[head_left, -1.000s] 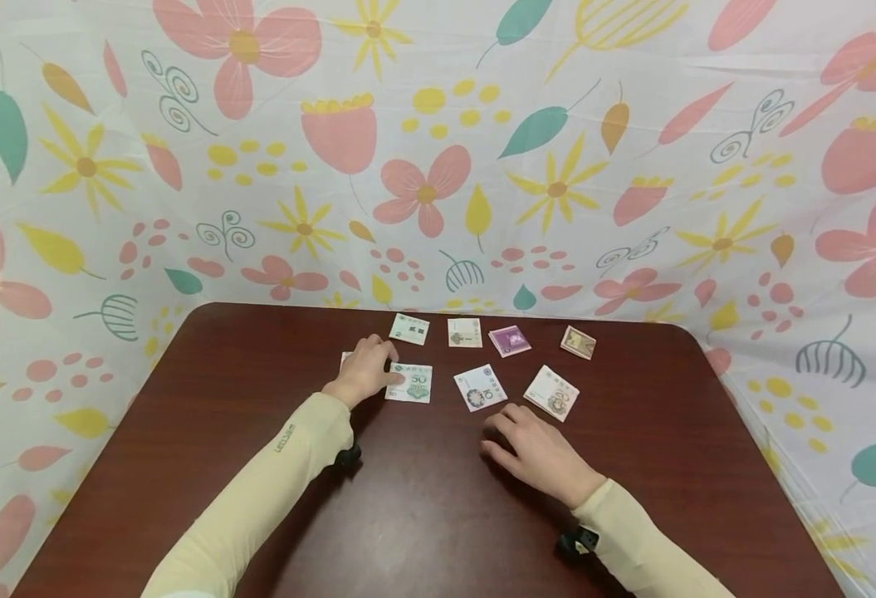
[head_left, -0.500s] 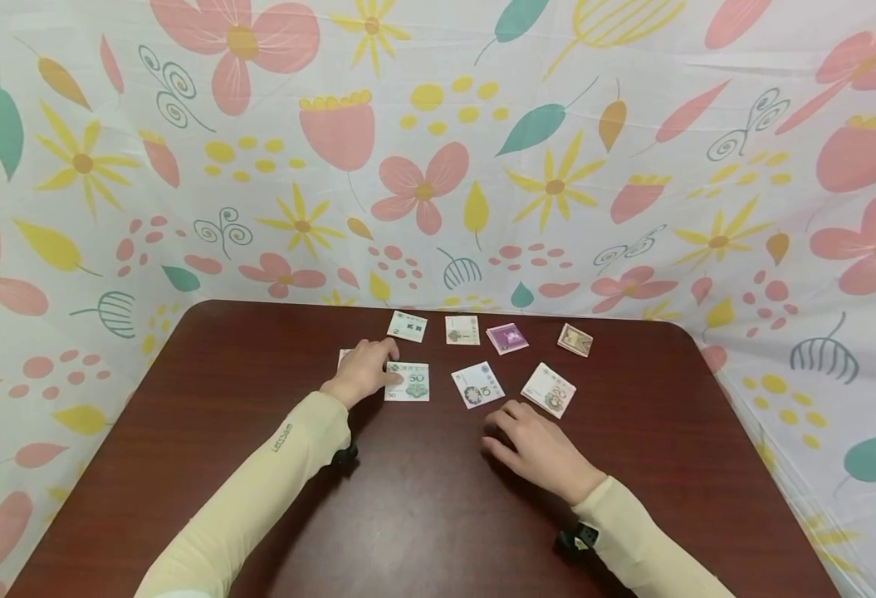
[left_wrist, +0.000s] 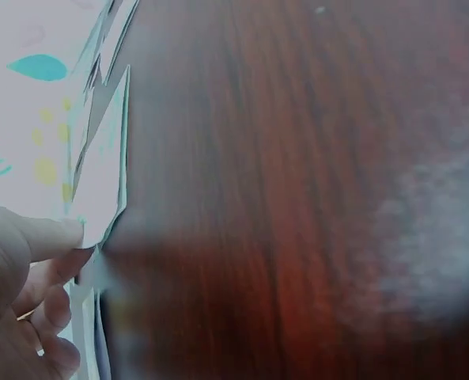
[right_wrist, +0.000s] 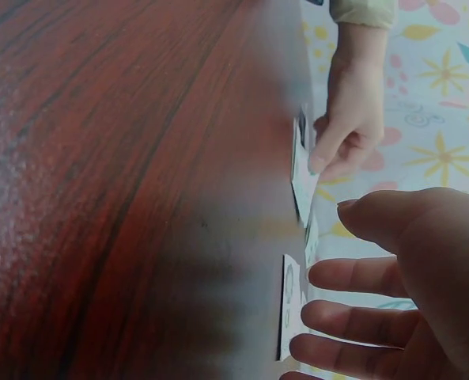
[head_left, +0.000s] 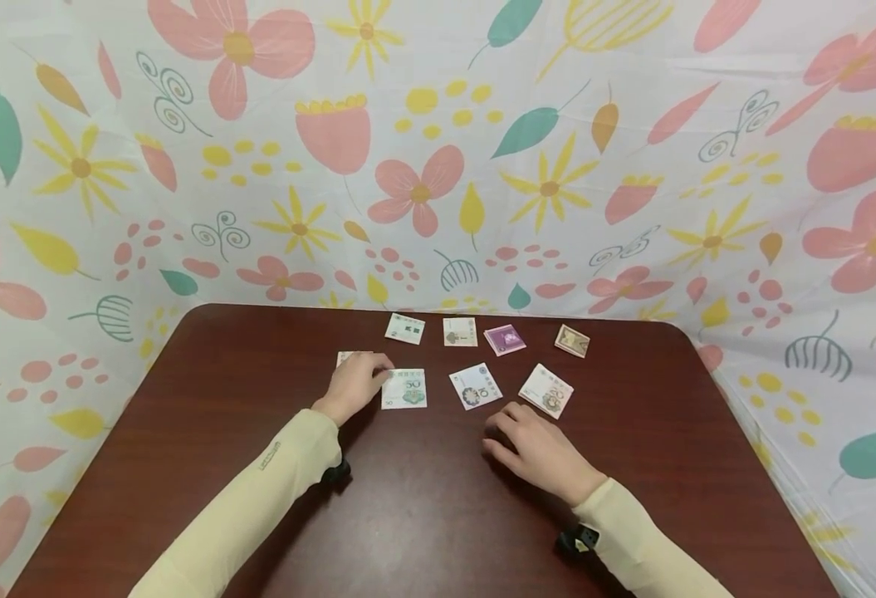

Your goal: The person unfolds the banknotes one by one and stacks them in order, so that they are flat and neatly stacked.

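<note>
My left hand (head_left: 354, 386) pinches the left edge of a folded green 50 banknote (head_left: 404, 390) between thumb and fingers. In the left wrist view the thumb lies over the corner of this banknote (left_wrist: 105, 174), whose folded layers stand slightly apart. Another banknote (head_left: 344, 357) is partly hidden beneath the left hand. My right hand (head_left: 535, 448) rests on the table with loose fingers, just in front of the 20 banknote (head_left: 547, 391). Its fingers (right_wrist: 357, 277) are spread and hold nothing in the right wrist view. Between the hands lies a blue-patterned 10 banknote (head_left: 475, 387).
Along the back of the dark wooden table (head_left: 438, 515) lie a green 2 banknote (head_left: 405, 328), a 1 banknote (head_left: 460, 332), a purple folded banknote (head_left: 505, 340) and a small brownish one (head_left: 572, 340). A flower-patterned cloth (head_left: 418, 241) hangs behind the table.
The left hand has shifted slightly left and toward the person, its fingers drawn in, and the 50 banknote has moved slightly nearer. The right hand stays put.
</note>
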The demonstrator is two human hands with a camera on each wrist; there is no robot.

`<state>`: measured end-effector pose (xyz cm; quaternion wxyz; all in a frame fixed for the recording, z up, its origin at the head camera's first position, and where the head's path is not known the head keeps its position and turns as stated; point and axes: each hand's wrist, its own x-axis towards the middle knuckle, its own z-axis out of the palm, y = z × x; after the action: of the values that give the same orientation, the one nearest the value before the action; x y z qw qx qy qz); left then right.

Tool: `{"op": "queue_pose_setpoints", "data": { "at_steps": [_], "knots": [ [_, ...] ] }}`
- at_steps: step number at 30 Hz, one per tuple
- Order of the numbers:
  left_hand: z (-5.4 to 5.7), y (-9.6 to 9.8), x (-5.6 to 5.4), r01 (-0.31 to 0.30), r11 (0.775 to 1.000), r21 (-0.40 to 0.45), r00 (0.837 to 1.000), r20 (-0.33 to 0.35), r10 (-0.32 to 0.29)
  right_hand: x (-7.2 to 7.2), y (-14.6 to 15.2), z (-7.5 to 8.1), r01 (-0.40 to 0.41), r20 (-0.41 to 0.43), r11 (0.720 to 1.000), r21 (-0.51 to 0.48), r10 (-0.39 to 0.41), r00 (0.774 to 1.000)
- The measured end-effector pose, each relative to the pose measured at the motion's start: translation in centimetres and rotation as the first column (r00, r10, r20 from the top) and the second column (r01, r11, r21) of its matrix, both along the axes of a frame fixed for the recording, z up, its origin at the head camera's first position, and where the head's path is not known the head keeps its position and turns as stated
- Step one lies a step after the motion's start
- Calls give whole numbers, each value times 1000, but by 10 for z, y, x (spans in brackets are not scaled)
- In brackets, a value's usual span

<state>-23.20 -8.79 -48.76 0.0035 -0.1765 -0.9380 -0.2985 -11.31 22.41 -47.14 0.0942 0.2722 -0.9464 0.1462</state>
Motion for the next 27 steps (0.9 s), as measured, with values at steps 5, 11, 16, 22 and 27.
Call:
{"op": "queue_pose_setpoints", "data": {
  "at_steps": [5, 11, 16, 22, 27],
  "knots": [
    [-2, -6, 10, -34, 991, 130, 998, 65, 26, 3, -1, -2, -2, -4, 1000, -5, 2, 1000],
    [0, -9, 19, -28, 977, 209, 995, 96, 8, 4, 0, -2, -10, -19, 1000, -13, 10, 1000],
    [3, -8, 29, 4, 966, 257, 993, 116, -35, 4, 0, 0, -5, -7, 1000, -13, 4, 1000],
    [13, -5, 45, 70, 946, 315, 988, 107, -109, 3, 0, 2, 4, 20, 1000, -14, -3, 1000],
    [20, -1, 60, 114, 926, 360, 981, 107, -162, 2, 0, 1, 22, 24, 1000, -18, -22, 999]
  ]
}}
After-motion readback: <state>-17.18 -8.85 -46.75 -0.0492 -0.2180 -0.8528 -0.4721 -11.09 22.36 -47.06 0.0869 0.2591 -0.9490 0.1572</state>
